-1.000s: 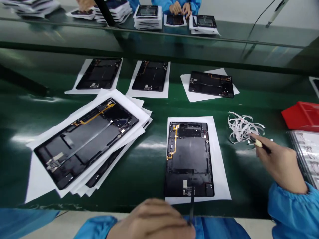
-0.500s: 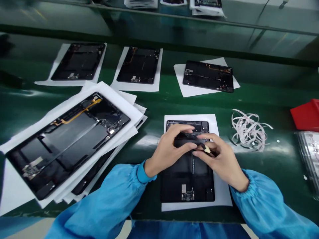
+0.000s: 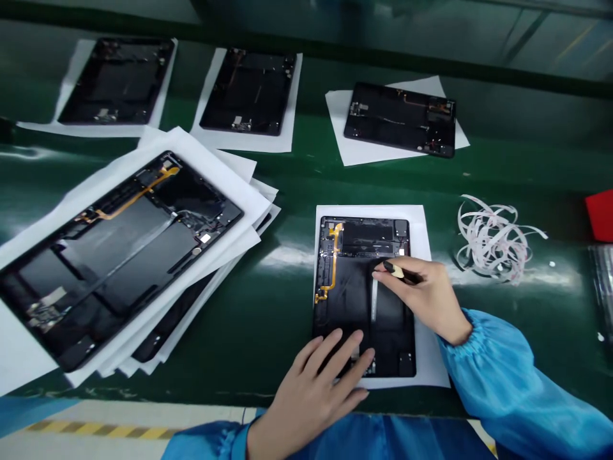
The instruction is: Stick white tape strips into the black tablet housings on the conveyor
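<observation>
Right hand pinches a small tool over a tablet shell

The right hand [image 3: 426,291] holds a small black-and-cream tool [image 3: 395,271] in a tight pinch, thumb against fingers, at the upper end of a pale strip [image 3: 374,301] on the tablet shell [image 3: 349,281]. The left hand [image 3: 316,393] holds nothing visible; its fingers are loosely spread over the shell's lower end. The shell lies on a white sheet [image 3: 431,345] near the table's front edge, with an orange ribbon [image 3: 334,259] along its left side.

The left hand partly covers the small circuit board at the bottom. The tool's tip is hard to make out among the fingertips. Left of the shell, a stack of shells and sheets [image 3: 138,236] is cut off by the picture's edge.

At the far right, a red bin [image 3: 601,214] and a clear tray [image 3: 602,275] are also cut off; their contents cannot be made out.
</observation>
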Action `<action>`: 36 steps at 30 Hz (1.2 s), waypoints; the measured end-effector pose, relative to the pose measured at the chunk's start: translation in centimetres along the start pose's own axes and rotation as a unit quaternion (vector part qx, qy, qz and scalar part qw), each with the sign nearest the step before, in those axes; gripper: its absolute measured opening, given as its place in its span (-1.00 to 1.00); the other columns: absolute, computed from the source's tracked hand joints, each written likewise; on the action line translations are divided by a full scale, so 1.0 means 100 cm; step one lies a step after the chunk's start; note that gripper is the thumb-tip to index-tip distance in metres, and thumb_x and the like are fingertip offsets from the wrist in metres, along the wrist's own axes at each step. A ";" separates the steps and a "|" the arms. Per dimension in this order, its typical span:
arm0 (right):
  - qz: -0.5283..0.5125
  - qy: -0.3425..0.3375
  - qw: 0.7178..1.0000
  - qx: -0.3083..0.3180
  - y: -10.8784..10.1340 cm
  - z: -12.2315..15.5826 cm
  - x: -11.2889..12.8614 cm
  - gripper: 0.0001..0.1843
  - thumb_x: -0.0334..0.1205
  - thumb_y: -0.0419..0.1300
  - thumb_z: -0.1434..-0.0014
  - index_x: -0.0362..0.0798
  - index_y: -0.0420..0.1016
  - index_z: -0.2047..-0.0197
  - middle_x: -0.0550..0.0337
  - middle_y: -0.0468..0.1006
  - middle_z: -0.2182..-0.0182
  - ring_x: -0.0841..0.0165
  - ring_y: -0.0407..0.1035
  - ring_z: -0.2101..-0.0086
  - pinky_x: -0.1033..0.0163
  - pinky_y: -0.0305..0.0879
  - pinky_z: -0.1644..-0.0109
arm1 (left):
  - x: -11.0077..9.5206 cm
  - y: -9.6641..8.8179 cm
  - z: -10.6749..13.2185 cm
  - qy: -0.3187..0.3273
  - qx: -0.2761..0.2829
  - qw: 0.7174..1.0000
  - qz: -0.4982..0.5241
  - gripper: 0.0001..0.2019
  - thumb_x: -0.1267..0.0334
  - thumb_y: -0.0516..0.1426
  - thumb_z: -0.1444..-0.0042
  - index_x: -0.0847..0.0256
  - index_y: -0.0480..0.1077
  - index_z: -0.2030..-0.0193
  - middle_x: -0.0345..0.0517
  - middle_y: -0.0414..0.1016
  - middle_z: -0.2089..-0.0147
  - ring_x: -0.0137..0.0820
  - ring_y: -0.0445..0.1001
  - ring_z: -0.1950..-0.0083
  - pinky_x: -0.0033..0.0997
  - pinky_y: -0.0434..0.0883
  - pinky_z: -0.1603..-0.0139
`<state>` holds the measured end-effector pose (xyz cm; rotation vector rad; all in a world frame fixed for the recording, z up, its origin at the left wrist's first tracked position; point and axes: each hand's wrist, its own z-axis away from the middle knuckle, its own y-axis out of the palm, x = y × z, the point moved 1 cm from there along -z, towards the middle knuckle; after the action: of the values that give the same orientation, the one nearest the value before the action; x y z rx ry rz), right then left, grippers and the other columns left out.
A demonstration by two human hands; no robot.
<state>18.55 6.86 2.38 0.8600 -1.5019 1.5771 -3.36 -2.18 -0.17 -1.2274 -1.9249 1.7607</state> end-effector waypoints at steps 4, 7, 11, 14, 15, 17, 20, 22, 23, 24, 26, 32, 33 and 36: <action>0.024 -0.022 0.999 0.001 0.004 0.001 -0.004 -0.90 -0.21 0.29 -0.17 0.01 0.66 0.28 0.20 0.71 0.30 0.24 0.60 0.28 0.21 0.53 0.15 | 0.003 -0.001 -0.003 0.052 0.033 0.998 -0.018 -0.68 0.02 0.12 -0.29 0.06 0.52 -0.07 -0.26 0.49 -0.21 -0.30 0.30 -0.23 -0.30 -0.09 -0.42; 0.037 -0.031 0.999 -0.001 0.006 0.001 -0.008 -0.89 -0.22 0.29 -0.18 0.02 0.67 0.26 0.20 0.71 0.29 0.24 0.60 0.28 0.20 0.54 0.16 | 0.004 0.000 -0.003 0.076 0.045 0.996 -0.019 -0.70 0.04 0.10 -0.31 0.07 0.53 -0.05 -0.31 0.44 -0.26 -0.33 0.28 -0.26 -0.31 -0.12 -0.43; 0.050 -0.044 0.998 -0.008 0.008 0.000 -0.009 -0.90 -0.26 0.31 -0.16 0.01 0.67 0.25 0.20 0.71 0.28 0.26 0.61 0.27 0.22 0.54 0.13 | 0.004 0.000 -0.005 0.090 0.045 0.995 -0.007 -0.70 0.08 0.09 -0.33 0.13 0.52 -0.04 -0.34 0.44 -0.27 -0.31 0.25 -0.28 -0.27 -0.23 -0.46; 0.052 -0.048 0.997 -0.006 0.008 -0.001 -0.009 -0.89 -0.28 0.30 -0.17 0.01 0.67 0.24 0.20 0.71 0.28 0.27 0.61 0.27 0.22 0.54 0.11 | 0.004 0.001 -0.006 0.081 0.042 0.996 0.001 -0.71 0.09 0.08 -0.34 0.15 0.54 0.00 -0.29 0.47 -0.24 -0.32 0.29 -0.26 -0.26 -0.24 -0.47; 0.052 -0.047 0.998 -0.003 0.008 -0.001 -0.008 -0.89 -0.27 0.29 -0.17 0.02 0.67 0.23 0.21 0.71 0.27 0.26 0.61 0.26 0.21 0.54 0.11 | 0.004 0.001 -0.006 0.077 0.043 0.996 0.003 -0.71 0.08 0.07 -0.34 0.14 0.54 0.01 -0.27 0.48 -0.23 -0.32 0.30 -0.25 -0.26 -0.23 -0.46; 0.048 -0.042 0.998 0.003 0.008 -0.001 -0.008 -0.86 -0.28 0.28 -0.18 0.03 0.67 0.19 0.21 0.71 0.24 0.26 0.61 0.23 0.20 0.54 0.08 | 0.004 0.001 -0.007 0.069 0.051 0.996 0.004 -0.69 0.05 0.07 -0.34 0.13 0.53 -0.02 -0.25 0.47 -0.24 -0.31 0.29 -0.26 -0.24 -0.21 -0.46; 0.037 -0.038 0.999 0.012 0.008 -0.001 -0.006 -0.81 -0.30 0.26 -0.19 0.04 0.66 0.13 0.21 0.70 0.17 0.25 0.60 0.16 0.18 0.52 0.00 | 0.006 -0.003 -0.010 0.076 0.070 0.995 -0.008 -0.63 0.01 0.05 -0.33 0.11 0.47 -0.13 -0.24 0.41 -0.29 -0.27 0.25 -0.31 -0.20 -0.21 -0.46; 0.028 -0.042 0.998 0.023 0.007 -0.001 -0.005 -0.80 -0.32 0.24 -0.20 0.05 0.65 0.13 0.21 0.70 0.18 0.26 0.60 0.16 0.18 0.52 0.00 | 0.006 -0.007 -0.013 0.088 0.082 0.993 -0.021 -0.62 0.03 0.03 -0.35 0.11 0.46 -0.16 -0.24 0.38 -0.31 -0.24 0.23 -0.31 -0.18 -0.24 -0.46; 0.024 -0.047 0.998 0.028 0.006 -0.001 -0.004 -0.80 -0.33 0.23 -0.21 0.05 0.65 0.14 0.21 0.70 0.21 0.27 0.60 0.17 0.19 0.52 0.01 | 0.006 -0.009 -0.015 0.094 0.086 0.992 -0.025 -0.63 0.06 0.02 -0.36 0.12 0.46 -0.17 -0.24 0.37 -0.32 -0.23 0.24 -0.31 -0.18 -0.25 -0.46; 0.024 -0.056 0.998 0.030 0.006 -0.001 -0.004 -0.80 -0.34 0.21 -0.22 0.04 0.65 0.15 0.20 0.70 0.22 0.27 0.59 0.18 0.18 0.51 0.02 | 0.006 -0.011 -0.016 0.098 0.091 0.991 -0.027 -0.63 0.08 0.01 -0.36 0.12 0.46 -0.17 -0.25 0.37 -0.32 -0.22 0.24 -0.30 -0.18 -0.26 -0.46; 0.041 -0.082 0.996 0.020 0.005 0.000 -0.005 -0.78 -0.37 0.16 -0.23 0.02 0.63 0.16 0.14 0.65 0.15 0.29 0.55 0.21 0.17 0.51 0.05 | 0.006 -0.013 -0.019 0.101 0.098 0.990 -0.029 -0.64 0.12 0.01 -0.37 0.13 0.46 -0.18 -0.27 0.38 -0.31 -0.22 0.25 -0.29 -0.18 -0.26 -0.46; 0.121 -0.135 0.983 -0.036 0.012 0.002 -0.017 -0.69 -0.50 0.08 -0.16 -0.04 0.59 0.17 0.02 0.40 -0.02 0.39 0.35 0.36 0.18 0.47 0.21 | 0.005 -0.014 -0.020 0.102 0.100 0.989 -0.028 -0.64 0.12 -0.01 -0.38 0.11 0.45 -0.19 -0.30 0.38 -0.31 -0.24 0.26 -0.28 -0.18 -0.31 -0.47; 0.122 -0.140 0.982 -0.037 0.013 0.002 -0.019 -0.69 -0.51 0.07 -0.16 -0.05 0.58 0.17 0.03 0.40 0.00 0.39 0.35 0.35 0.17 0.47 0.19 | 0.005 -0.013 -0.019 0.102 0.100 0.989 -0.025 -0.64 0.12 -0.01 -0.38 0.11 0.44 -0.19 -0.31 0.38 -0.31 -0.24 0.26 -0.28 -0.17 -0.32 -0.47; 0.124 -0.146 0.981 -0.033 0.015 0.000 -0.023 -0.68 -0.52 0.07 -0.16 -0.05 0.56 0.14 0.05 0.40 0.02 0.37 0.36 0.31 0.16 0.46 0.13 | 0.005 -0.009 -0.015 0.087 0.094 0.992 -0.007 -0.63 0.07 0.02 -0.36 0.11 0.45 -0.19 -0.32 0.37 -0.32 -0.22 0.24 -0.30 -0.15 -0.35 -0.47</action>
<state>18.26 6.64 -0.35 0.9258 -1.9230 1.6187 -2.99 -0.77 0.81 -1.2508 -1.6287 1.7210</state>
